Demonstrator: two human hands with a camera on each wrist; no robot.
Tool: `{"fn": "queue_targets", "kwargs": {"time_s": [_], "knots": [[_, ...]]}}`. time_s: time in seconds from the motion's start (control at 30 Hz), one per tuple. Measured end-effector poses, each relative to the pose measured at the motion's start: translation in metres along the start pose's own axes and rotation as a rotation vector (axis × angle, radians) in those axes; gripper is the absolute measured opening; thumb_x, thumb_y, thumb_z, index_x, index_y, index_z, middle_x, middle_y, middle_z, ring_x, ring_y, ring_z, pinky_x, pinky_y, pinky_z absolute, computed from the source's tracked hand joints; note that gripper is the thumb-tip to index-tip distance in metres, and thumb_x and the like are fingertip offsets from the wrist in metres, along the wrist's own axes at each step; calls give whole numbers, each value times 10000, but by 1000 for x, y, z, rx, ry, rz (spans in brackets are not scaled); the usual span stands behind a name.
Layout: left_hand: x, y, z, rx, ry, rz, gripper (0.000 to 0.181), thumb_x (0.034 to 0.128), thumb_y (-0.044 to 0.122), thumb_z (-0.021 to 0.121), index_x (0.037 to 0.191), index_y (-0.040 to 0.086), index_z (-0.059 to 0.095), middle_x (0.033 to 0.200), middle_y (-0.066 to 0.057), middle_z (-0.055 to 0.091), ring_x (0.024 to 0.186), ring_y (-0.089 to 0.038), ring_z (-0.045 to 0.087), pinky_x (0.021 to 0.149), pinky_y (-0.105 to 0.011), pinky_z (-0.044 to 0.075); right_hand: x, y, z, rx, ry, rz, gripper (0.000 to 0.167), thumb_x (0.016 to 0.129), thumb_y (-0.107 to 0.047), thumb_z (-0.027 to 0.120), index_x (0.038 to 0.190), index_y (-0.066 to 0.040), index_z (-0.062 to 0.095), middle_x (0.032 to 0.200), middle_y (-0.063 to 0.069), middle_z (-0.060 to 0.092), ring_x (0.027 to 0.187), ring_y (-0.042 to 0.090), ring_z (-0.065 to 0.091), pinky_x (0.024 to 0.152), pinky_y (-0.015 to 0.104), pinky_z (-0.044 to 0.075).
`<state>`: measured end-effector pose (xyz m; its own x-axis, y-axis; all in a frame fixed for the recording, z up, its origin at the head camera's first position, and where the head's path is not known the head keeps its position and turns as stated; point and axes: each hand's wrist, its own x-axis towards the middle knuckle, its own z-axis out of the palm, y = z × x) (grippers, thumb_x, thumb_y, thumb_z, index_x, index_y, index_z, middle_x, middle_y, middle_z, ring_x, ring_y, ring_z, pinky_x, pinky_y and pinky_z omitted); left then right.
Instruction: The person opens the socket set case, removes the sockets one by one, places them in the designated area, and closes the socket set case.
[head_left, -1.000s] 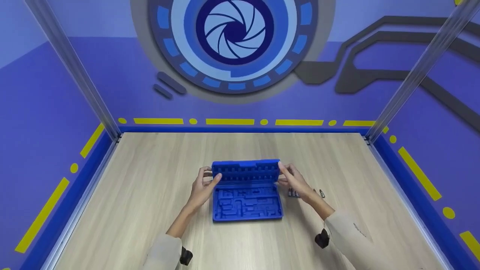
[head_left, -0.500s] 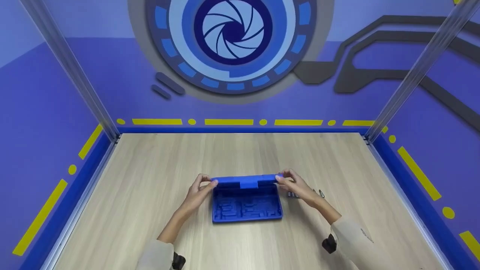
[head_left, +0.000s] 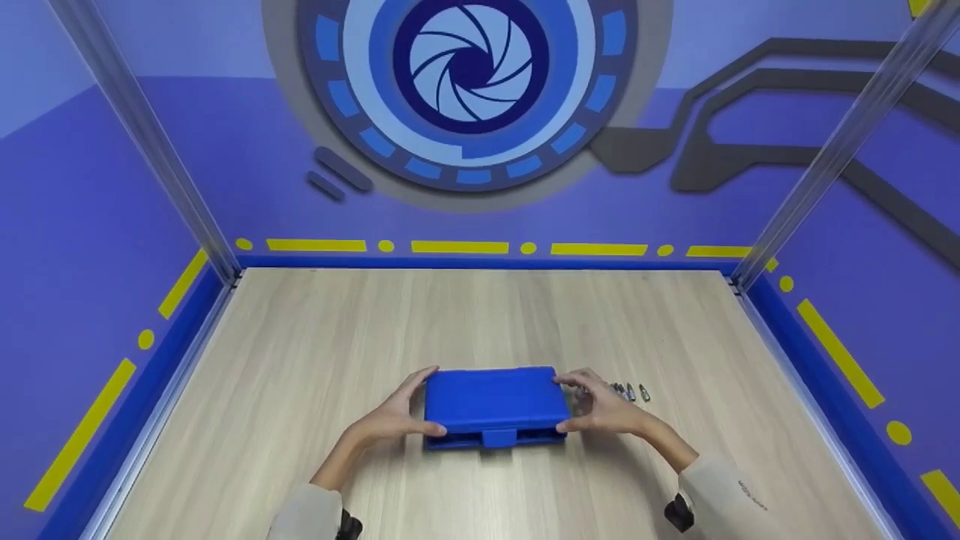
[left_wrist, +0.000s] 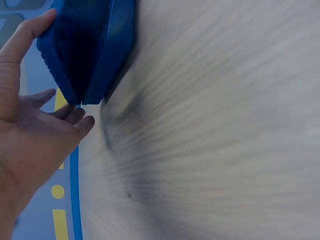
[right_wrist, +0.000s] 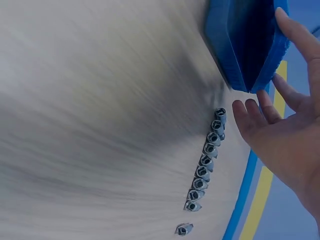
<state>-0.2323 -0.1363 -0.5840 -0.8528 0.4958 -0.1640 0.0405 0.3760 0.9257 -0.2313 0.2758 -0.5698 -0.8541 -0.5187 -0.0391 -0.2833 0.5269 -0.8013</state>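
A blue plastic tool case (head_left: pixel 496 401) lies on the table with its lid nearly down. A narrow dark gap shows along its front, beside the latch tab (head_left: pixel 499 438). My left hand (head_left: pixel 397 416) grips the lid's left end, thumb at the front corner and fingers towards the back. At the other end my right hand (head_left: pixel 600 405) holds the lid the same way. Both wrist views show the case (left_wrist: pixel 85 50) parted like a wedge, hinge side together. The inside is dark and hidden from above.
Several small metal sockets or bits (right_wrist: pixel 202 172) stand in a row on the wooden table (head_left: pixel 337 315), just right of the case and partly behind my right hand. One more (right_wrist: pixel 184 229) sits slightly apart. Blue-purple panels with metal posts (head_left: pixel 847 135) enclose the table.
The lid has swung from upright down towards me, covering the moulded tray. Both hands have come down and forward with it, keeping hold of its ends.
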Motion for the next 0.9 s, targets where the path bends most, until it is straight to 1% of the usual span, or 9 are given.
{"fn": "queue_targets", "kwargs": {"time_s": [0.13,0.2,0.27,0.37,0.47,0.53,0.7,0.77,0.9], "knots": [[4,1,5,130,10,37,1162,722,337,927,1625,105,234,1674,-202,202,1551,-458,174,1214,-677,209,0,-1,6,-97,36,-39,837,721,-335,934,1399,-37,545,1387,212,464,1224,425,492,990,561,446],[5,2,7,212,15,72,1176,695,312,944,1609,53,252,1644,-228,218,1525,-476,209,1197,-680,244,3,-3,11,-133,59,-40,861,725,-384,926,1418,-55,533,1417,215,438,1282,436,460,1027,620,424],[5,2,8,272,15,91,1176,682,294,951,1597,19,266,1624,-244,227,1503,-482,234,1186,-678,268,9,-7,18,-158,91,-48,909,731,-438,912,1463,-82,506,1457,229,415,1333,451,423,1052,675,394],[5,3,10,323,13,116,1178,678,282,954,1582,-32,267,1607,-272,234,1485,-493,249,1176,-682,282,20,-12,31,-213,134,-102,992,723,-501,896,1518,-104,457,1515,270,386,1403,486,366,1081,735,332],[5,5,9,334,4,119,1186,689,294,951,1586,-41,252,1613,-281,226,1491,-499,241,1177,-683,280,32,-15,43,-296,154,-179,1063,693,-539,894,1535,-80,436,1548,300,386,1421,520,370,1094,745,312],[6,5,8,336,-1,119,1191,694,304,950,1591,-38,244,1618,-281,222,1498,-503,232,1180,-686,275,37,-17,51,-359,141,-205,1105,677,-579,884,1543,-67,426,1568,296,385,1444,521,357,1120,742,282],[6,3,8,326,-3,114,1193,699,323,948,1601,-16,245,1633,-256,226,1510,-494,228,1189,-676,273,42,-17,66,-512,100,-206,1166,653,-692,840,1570,-120,403,1616,252,354,1485,511,306,1157,744,205],[6,1,7,324,-3,104,1191,703,340,943,1607,3,245,1642,-238,228,1518,-484,224,1197,-664,268,42,-16,70,-561,116,-208,1175,635,-718,832,1571,-151,406,1614,245,359,1478,505,318,1152,740,217],[7,-2,7,318,-3,89,1192,709,362,938,1617,31,240,1660,-212,223,1534,-471,208,1207,-658,256,43,-13,76,-624,165,-225,1179,614,-736,828,1564,-171,419,1585,240,399,1446,480,368,1137,723,254]]}}
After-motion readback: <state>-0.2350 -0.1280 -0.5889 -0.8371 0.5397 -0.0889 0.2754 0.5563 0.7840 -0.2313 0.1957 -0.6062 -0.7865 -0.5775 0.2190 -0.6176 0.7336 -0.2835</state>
